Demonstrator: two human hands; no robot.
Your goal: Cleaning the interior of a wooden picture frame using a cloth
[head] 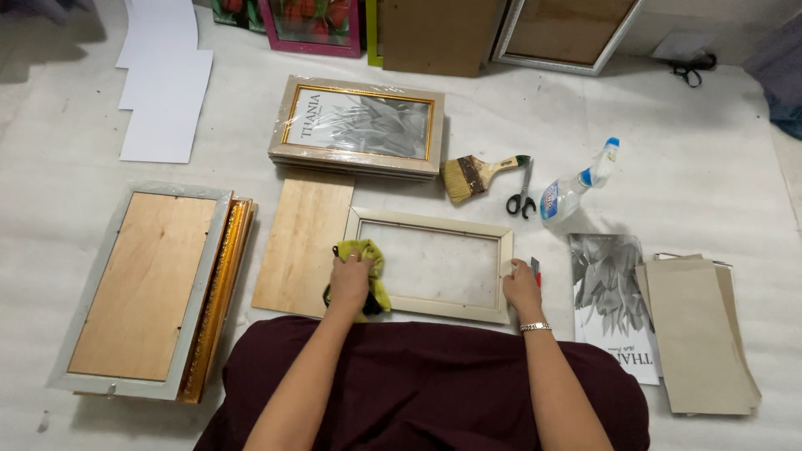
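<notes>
— Two hands on the cream frame (430, 221), which lies dead centre on the floor (668, 150)?
— Yes. I see the left hand (349, 282), fingers clamped on a yellow cloth (364, 253), at its nine o'clock end. The right hand (521, 286), fingers together, pinches the three o'clock edge.
— Nearby?
— Paintbrush (473, 174), scissors (522, 199) at twelve.
</notes>
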